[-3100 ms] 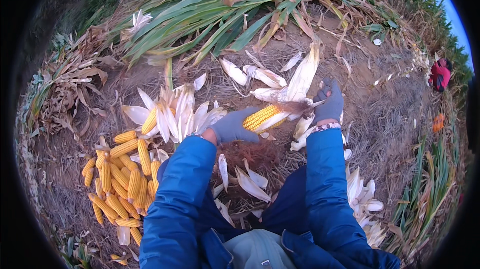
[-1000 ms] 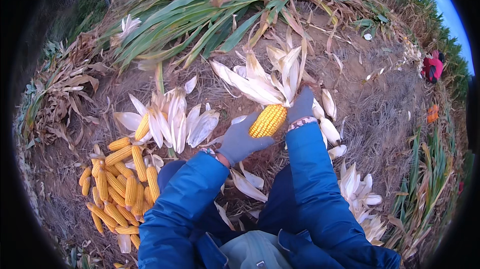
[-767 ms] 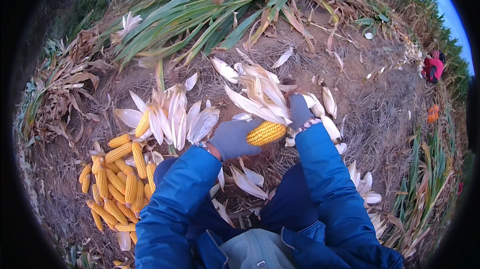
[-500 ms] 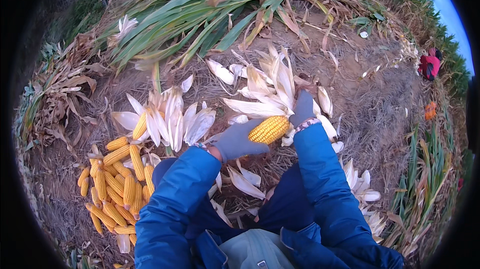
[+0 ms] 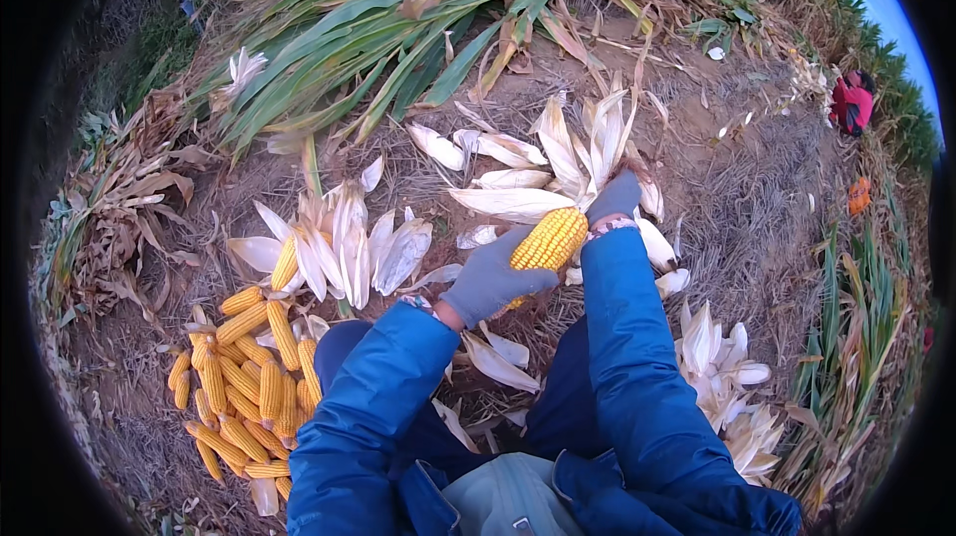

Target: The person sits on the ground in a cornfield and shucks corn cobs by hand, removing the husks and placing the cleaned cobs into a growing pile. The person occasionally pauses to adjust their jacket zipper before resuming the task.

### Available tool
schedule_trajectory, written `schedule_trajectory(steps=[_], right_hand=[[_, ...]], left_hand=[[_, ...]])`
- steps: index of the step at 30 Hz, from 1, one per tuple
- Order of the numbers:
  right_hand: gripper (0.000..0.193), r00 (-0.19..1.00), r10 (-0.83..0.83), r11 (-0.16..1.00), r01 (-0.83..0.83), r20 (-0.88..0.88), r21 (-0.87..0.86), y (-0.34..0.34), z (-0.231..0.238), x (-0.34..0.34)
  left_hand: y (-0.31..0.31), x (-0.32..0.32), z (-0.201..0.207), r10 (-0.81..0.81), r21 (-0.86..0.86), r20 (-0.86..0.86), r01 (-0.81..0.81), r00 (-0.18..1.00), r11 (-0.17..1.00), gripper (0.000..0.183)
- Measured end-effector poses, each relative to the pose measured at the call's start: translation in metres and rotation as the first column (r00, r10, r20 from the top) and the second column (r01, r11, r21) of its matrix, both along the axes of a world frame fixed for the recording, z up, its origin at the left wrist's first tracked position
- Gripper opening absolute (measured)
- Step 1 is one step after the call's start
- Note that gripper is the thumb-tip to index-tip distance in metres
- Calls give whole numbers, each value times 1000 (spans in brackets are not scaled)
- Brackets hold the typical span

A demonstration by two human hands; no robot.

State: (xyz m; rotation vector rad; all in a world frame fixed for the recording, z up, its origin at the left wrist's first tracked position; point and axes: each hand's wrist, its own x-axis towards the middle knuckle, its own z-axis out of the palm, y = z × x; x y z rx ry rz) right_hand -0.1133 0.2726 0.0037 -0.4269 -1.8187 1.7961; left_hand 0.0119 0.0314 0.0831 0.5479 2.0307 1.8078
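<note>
An ear of corn (image 5: pixel 551 240) with bare yellow kernels lies between my two grey-gloved hands. Its lower end is held by my left hand (image 5: pixel 495 277), whose fingers wrap round it. At the upper end, my right hand (image 5: pixel 614 199) is closed on the pale corn husk (image 5: pixel 599 142), which is peeled back and fans out beyond the ear. The right fingertips are partly hidden by the husk and the glove's back.
Husked ears (image 5: pixel 244 387) are heaped at my left, beside a bunch of husks (image 5: pixel 344 247). More loose husks (image 5: pixel 722 362) lie at my right. Cut green stalks (image 5: pixel 398 28) stretch across the far side. A person in red (image 5: pixel 851 103) is at the far right.
Both hands have shifted slightly right with the ear, and it now points more steeply upward. The husk leaves have spread apart above my right hand.
</note>
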Motion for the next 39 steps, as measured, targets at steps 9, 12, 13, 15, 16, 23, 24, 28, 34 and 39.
schedule_trajectory(steps=[9, 12, 13, 15, 16, 23, 24, 28, 34, 39], right_hand=[[22, 911, -370, 598, 83, 183, 797, -8, 12, 10], [25, 948, -278, 607, 51, 151, 793, -8, 14, 14], [26, 958, -248, 613, 41, 143, 789, -11, 16, 14], [27, 981, -144, 651, -5, 130, 759, -21, 16, 21], [29, 991, -72, 682, -33, 113, 731, -28, 16, 24], [41, 984, 170, 719, -155, 44, 678, -41, 8, 41], [42, 986, 101, 450, -167, 136, 877, -51, 35, 49], [41, 952, -135, 438, -192, 275, 878, -63, 56, 54], [68, 986, 166, 830, -122, -33, 544, -62, 43, 48], [71, 922, 315, 942, -273, -227, 197, -70, 59, 56]], left_hand=[[7, 11, -11, -33, 362, 263, -67, 964, 930, 61], [3, 21, -5, -112, 441, 485, -132, 868, 888, 57], [1, 20, -5, -120, 449, 513, -147, 850, 882, 56], [-7, 16, -7, -130, 461, 565, -181, 815, 869, 54], [-9, 12, -17, -149, 489, 558, -179, 817, 854, 53], [-11, -2, -28, -248, 519, 602, -137, 759, 843, 58], [-8, -1, -35, -136, 431, 533, -129, 835, 893, 61], [3, 5, -32, 214, -290, -76, -227, 974, 930, 62], [-9, -14, -41, 15, -132, -14, -17, 1000, 991, 63], [-25, -9, -39, -354, 452, 616, 51, 704, 890, 55]])
